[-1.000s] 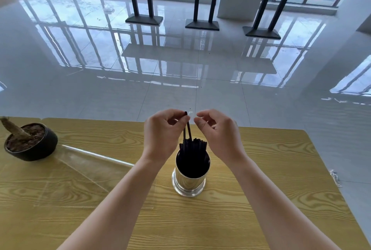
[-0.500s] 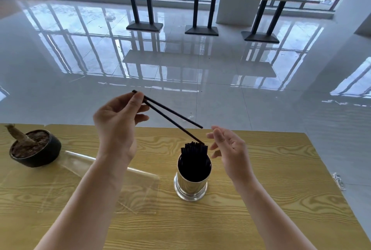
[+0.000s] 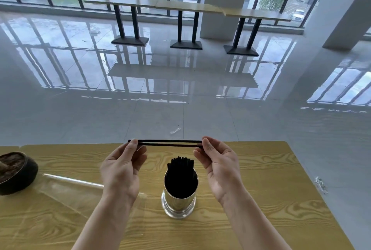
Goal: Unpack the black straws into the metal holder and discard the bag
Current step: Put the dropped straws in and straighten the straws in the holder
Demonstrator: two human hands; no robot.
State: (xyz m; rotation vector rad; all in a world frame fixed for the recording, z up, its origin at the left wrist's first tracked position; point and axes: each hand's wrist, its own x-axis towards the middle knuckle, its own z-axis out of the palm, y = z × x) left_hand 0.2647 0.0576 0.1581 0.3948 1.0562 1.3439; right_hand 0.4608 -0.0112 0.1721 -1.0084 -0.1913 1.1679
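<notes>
Left hand (image 3: 122, 166) raised above the table (image 3: 261, 199), palm toward camera, thumb and fingertips pinched on the left end of two black straws (image 3: 168, 143); remaining fingers loosely curled. Right hand (image 3: 218, 165) mirrored, thumb and forefinger pinched on the right end of the same pair, palm half open. Straws held level, long axis running left-right across the view, nearly parallel, slight gap between them near the middle. Pair sits above and just beyond the metal holder (image 3: 178, 199), not touching it.

Holder upright on the table between the two forearms, shiny cylinder with a flared base, packed with a bundle of black straws (image 3: 180, 166) standing vertical, tips poking above the rim.

Clear plastic bag (image 3: 66, 191) lying flat on the table to the left, partly under the left forearm; whether anything remains inside is hard to tell. Dark bowl-shaped pot (image 3: 18, 177) with soil at the far left table edge, well apart from the holder.

Glossy tiled floor (image 3: 180, 89) beyond the table, small scrap of litter (image 3: 175, 130) on it near the far table edge. Bar-height tables (image 3: 186, 6) along the windows at the back.
</notes>
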